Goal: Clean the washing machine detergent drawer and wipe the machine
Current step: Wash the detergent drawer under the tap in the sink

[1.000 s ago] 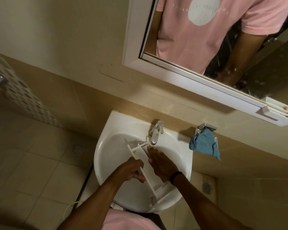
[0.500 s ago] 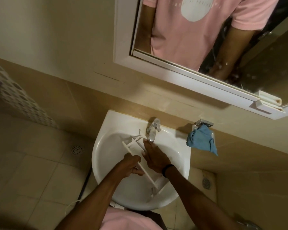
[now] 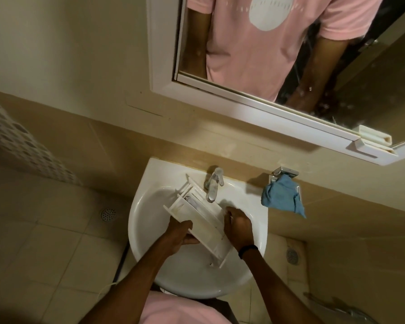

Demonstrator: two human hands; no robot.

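Now both hands, left point(image 3: 181, 235) and right point(image 3: 237, 226), clasp detergent drawer point(image 3: 204, 218) over sink point(image 3: 145, 206).

No text, brand, number or sign can be read anywhere. The shirt point(image 3: 248, 50) seen in the mirror point(image 3: 290, 54) carries a pale round patch with a faint curved row of marks across it — letters, perhaps, but too small and blurred to make out. The drawer point(image 3: 204, 220) in the sink point(image 3: 147, 206) shows no legible label or fill marking — its surfaces look plain white. The tap point(image 3: 214, 183) and the cloth point(image 3: 281, 197) bear nothing legible either.
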